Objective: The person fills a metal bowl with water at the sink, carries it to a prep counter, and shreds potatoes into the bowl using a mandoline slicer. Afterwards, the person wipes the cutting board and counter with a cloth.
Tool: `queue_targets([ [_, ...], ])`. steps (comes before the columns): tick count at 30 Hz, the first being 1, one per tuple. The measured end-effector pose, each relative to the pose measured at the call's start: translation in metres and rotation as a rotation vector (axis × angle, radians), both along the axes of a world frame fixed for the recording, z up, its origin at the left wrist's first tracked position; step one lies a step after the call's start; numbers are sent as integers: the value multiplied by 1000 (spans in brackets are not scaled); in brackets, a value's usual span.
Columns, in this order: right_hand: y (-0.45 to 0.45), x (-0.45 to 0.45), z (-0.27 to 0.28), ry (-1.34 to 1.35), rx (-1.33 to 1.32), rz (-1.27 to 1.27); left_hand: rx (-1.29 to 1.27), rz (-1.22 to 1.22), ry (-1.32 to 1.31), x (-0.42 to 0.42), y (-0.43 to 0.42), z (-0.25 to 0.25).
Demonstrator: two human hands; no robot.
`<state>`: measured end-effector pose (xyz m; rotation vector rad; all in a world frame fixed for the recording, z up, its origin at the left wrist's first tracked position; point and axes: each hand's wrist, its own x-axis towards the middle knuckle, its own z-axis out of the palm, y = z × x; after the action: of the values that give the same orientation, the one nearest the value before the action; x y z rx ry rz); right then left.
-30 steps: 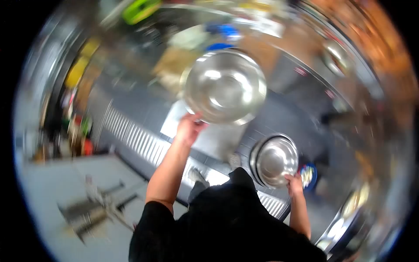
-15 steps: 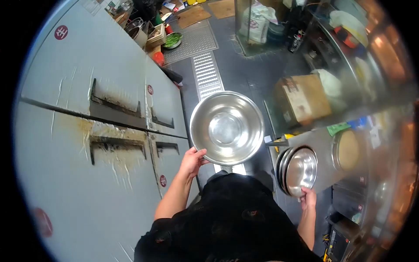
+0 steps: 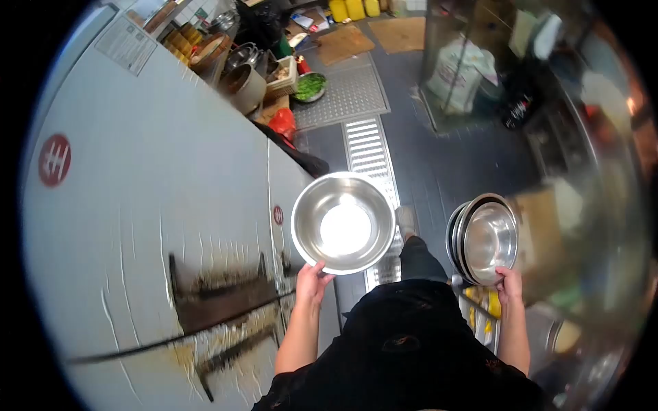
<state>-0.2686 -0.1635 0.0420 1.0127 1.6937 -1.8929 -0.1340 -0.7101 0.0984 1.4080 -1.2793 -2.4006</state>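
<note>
One big bowl [image 3: 344,229] is ahead of the body [image 3: 404,342], its near rim gripped by the left hand [image 3: 313,283], and the right hand [image 3: 509,282] pinches a bowl stack [image 3: 491,240] off to the right, so firm grips and clearance from the fridge [image 3: 199,164] should serve best.

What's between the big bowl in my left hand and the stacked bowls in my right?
In the head view, dark floor, part of a drain grate, a shoe and a dark trouser leg show between the big bowl and the stacked bowls.
</note>
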Motion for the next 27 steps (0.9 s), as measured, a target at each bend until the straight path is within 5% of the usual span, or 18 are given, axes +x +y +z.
queue_targets([
  [9, -240, -443, 29, 217, 134, 340, 96, 256, -61, -203, -57, -2],
  [15, -457, -657, 16, 286, 52, 515, 152, 345, -21, -295, -116, -16],
  [20, -633, -764, -36, 206, 180, 602, 223, 507, 43, -385, -190, -41],
  [23, -705, -818, -132, 187, 260, 725, 269, 508, 52, -425, -242, -90],
  [27, -776, -861, -259, 27, 694, 965, 239, 610, -183, -483, -291, -100],
])
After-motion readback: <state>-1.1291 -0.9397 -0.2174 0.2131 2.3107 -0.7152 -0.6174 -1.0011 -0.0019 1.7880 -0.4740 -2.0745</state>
